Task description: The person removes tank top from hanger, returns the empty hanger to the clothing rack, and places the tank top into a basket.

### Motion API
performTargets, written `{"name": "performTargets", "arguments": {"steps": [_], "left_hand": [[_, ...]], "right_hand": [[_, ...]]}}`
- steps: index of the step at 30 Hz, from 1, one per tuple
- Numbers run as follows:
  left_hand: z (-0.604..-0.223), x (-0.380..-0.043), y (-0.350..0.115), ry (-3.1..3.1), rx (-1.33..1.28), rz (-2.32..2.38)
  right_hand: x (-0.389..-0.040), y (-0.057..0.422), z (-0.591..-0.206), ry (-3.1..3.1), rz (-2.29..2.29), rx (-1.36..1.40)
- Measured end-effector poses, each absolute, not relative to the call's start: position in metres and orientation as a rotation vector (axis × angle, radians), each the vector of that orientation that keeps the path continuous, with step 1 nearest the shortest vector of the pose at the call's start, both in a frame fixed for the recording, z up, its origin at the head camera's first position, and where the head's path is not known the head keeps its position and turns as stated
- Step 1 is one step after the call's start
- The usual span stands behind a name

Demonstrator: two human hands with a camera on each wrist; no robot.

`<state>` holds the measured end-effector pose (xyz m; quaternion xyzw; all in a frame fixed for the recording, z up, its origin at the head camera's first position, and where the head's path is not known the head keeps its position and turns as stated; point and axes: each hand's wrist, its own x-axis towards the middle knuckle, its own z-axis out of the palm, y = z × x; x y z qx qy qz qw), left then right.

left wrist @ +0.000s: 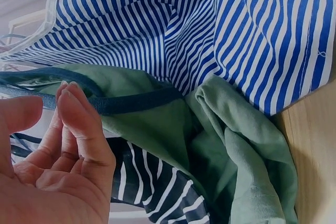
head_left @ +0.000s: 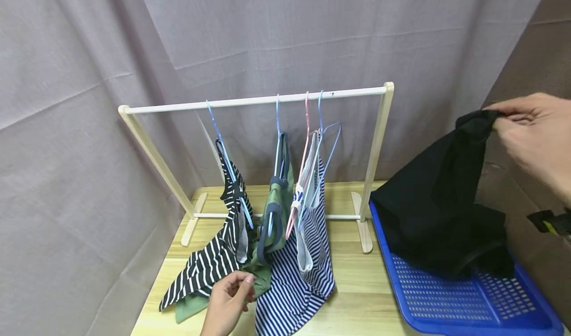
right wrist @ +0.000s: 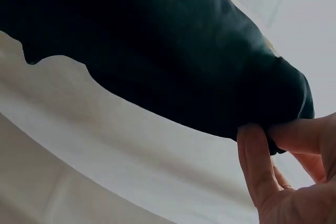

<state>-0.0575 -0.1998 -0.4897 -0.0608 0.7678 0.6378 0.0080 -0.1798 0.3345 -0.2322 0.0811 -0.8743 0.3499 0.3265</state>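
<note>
High at the right in the head view, my right hand [head_left: 537, 133] pinches one end of a black garment [head_left: 437, 192]. The cloth hangs from the fingertips, its lower part over a blue plastic basket [head_left: 446, 304]; its kind cannot be told. In the right wrist view, thumb and fingers [right wrist: 257, 156] grip the cloth's edge. My left hand [head_left: 227, 301] has loosely bent fingers and holds nothing. It is in front of the hanging clothes, nearest a green garment with dark trim [left wrist: 142, 103], a black-and-white striped garment [head_left: 209, 261] and a blue-and-white striped garment [head_left: 290, 291].
A wooden rack with a white rail [head_left: 254, 100] stands on the wooden table [head_left: 357, 296]. Blue hangers and a pink hanger [head_left: 307, 142] hang from the rail. Grey curtain [head_left: 312, 33] encloses the back and left. The garments' lower ends spread over the tabletop.
</note>
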Motion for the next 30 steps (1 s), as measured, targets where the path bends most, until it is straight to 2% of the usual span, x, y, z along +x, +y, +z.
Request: {"name": "performTargets", "arguments": {"steps": [1,4,18,30], "left_hand": [[-0.490,-0.058,-0.200,2.397,-0.195,1.989],[-0.489,-0.058,-0.201,2.392,-0.203,1.981],[-0.488,-0.055,-0.199,2.450,-0.153,2.003],[-0.488,-0.057,-0.199,2.434,-0.146,1.993]], "right_hand": [[-0.171,0.322,-0.243,-2.313,0.836,0.073],[-0.167,0.319,-0.271,-2.434,0.659,0.044],[-0.187,0.329,-0.399,-2.682,0.358,0.366],[-0.193,0.335,-0.456,-3.040,0.423,0.243]]}}
